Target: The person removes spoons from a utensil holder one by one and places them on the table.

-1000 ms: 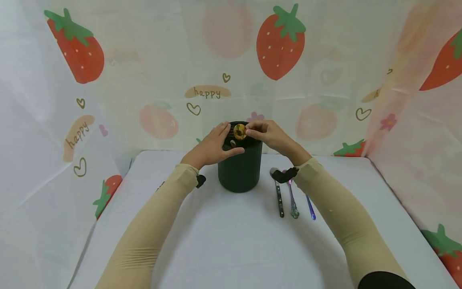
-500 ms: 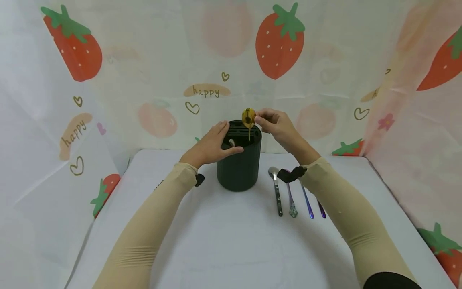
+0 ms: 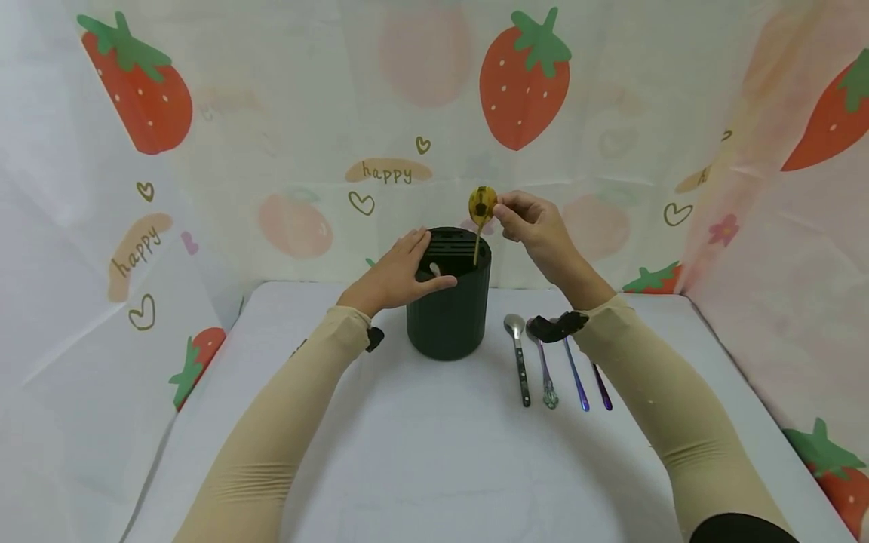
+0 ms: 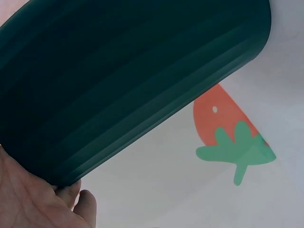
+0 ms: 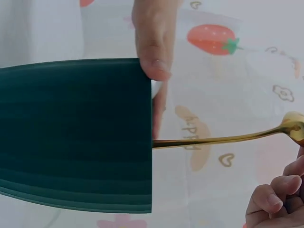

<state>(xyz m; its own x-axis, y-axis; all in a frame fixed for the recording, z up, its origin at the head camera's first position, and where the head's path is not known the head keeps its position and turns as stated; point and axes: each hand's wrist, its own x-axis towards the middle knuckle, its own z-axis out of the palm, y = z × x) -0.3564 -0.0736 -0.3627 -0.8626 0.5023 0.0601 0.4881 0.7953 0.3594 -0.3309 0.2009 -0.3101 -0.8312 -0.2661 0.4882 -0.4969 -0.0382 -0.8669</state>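
Note:
In the head view, my right hand (image 3: 536,224) pinches the bowl of a gold spoon (image 3: 483,205) above a dark green utensil holder (image 3: 446,324). The spoon's handle points down, its lower end hidden inside the holder. My left hand (image 3: 397,275) lies against the holder's left rim, fingers straight along the side and thumb stretched across the front. The right wrist view shows the gold handle (image 5: 213,141) crossing the opening below the left thumb. A pale spoon tip (image 3: 435,269) shows inside the holder, close to that thumb. The left wrist view is mostly the holder's ribbed wall (image 4: 133,76).
On the white table (image 3: 434,460), right of the holder, lie several utensils: a spoon with a black riveted handle (image 3: 522,373), one with an ornate handle (image 3: 548,385), a blue handle (image 3: 577,377) and a dark purple handle (image 3: 601,388). A strawberry-print cloth (image 3: 305,90) hangs behind.
My right hand has moved up and to the right, drawing the gold spoon higher out of the holder so more of its handle shows. The left hand has stayed on the rim.

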